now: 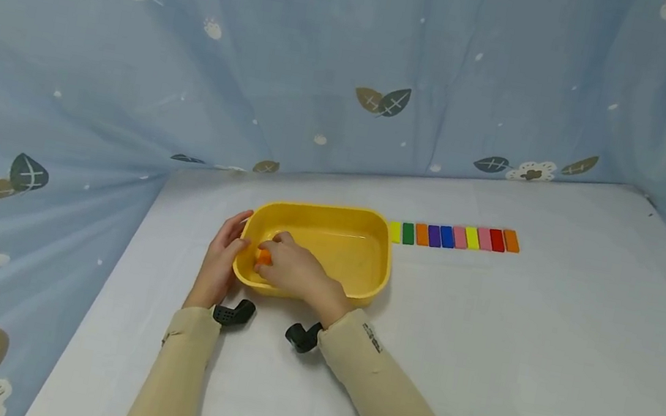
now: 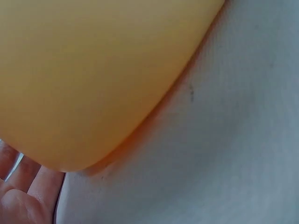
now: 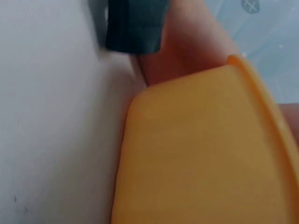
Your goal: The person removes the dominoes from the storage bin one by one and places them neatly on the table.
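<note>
A yellow plastic basin (image 1: 333,209) sits on the white table, its outer wall filling much of both wrist views. My left hand (image 1: 219,262) holds the basin's left end, thumb at the rim and fingers along the outside; some of those fingers show at the lower left of the left wrist view. My right hand (image 1: 295,268) reaches over the front rim into the left part of the basin. Between its thumb and fingers is an orange block (image 1: 264,257), partly covered by the hand.
A row of flat coloured blocks (image 1: 447,236) runs rightward from the basin's right end, its first yellow block close to the rim. Dark wrist-worn devices (image 1: 234,312) stick out beside both wrists. A blue leaf-print curtain (image 1: 334,52) hangs behind the white table (image 1: 514,359).
</note>
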Tool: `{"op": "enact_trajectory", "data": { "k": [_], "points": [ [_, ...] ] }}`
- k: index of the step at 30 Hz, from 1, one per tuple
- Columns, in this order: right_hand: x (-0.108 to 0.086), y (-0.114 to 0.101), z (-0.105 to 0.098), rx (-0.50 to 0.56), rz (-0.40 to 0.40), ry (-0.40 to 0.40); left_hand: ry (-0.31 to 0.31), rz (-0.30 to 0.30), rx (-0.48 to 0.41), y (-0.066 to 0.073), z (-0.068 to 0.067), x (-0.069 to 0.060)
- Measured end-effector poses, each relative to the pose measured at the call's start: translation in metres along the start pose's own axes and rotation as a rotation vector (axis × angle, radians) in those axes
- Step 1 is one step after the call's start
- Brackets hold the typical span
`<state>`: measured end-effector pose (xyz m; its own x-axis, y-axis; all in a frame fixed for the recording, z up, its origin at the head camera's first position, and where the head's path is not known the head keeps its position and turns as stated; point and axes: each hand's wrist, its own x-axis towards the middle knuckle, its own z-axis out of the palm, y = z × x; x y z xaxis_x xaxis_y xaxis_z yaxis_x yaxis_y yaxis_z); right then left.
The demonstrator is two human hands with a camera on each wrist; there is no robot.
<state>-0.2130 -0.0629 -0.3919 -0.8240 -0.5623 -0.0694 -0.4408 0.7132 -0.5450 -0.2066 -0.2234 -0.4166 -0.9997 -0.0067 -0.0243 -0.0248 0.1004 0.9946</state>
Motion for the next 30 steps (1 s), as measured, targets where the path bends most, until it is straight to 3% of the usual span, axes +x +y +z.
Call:
{"op": "enact_trajectory", "data": {
  "k": [3, 10, 15, 17, 18, 22, 26, 30],
  "points": [
    [-0.0006, 0.0007, 0.0036, -0.025, 0.007, -0.021, 0.005, -0.003, 0.006, -0.0018, 0.0008, -0.0029],
    [-0.0004, -0.0009, 0.0042, -0.083, -0.067, -0.097, -0.017, 0.049, -0.012, -0.0032, -0.0011, -0.0024],
    [0.0007, 0.0015, 0.0023, -0.424, -0.324, -0.176, -0.027, 0.06, -0.022, -0.004, -0.0004, 0.0012],
    [-0.0001, 0.0015, 0.0017, -0.436, -0.356, -0.175, -0.026, 0.059, -0.023, -0.004, -0.0005, 0.0009],
    [-0.0003, 0.0013, 0.0015, -0.409, -0.338, -0.177, -0.024, 0.058, -0.022, -0.0039, -0.0003, 0.0007],
    [-0.0002, 0.001, 0.0022, -0.138, -0.13, -0.154, -0.021, 0.053, -0.025, -0.0033, -0.0001, 0.0006],
    [-0.0002, 0.0008, 0.0024, -0.118, -0.065, -0.167, -0.026, 0.054, -0.033, -0.0027, 0.0004, 0.0006],
    [-0.001, 0.0008, 0.0017, -0.153, -0.096, -0.192, -0.027, 0.052, -0.042, -0.002, 0.0012, -0.0004]
  ]
}}
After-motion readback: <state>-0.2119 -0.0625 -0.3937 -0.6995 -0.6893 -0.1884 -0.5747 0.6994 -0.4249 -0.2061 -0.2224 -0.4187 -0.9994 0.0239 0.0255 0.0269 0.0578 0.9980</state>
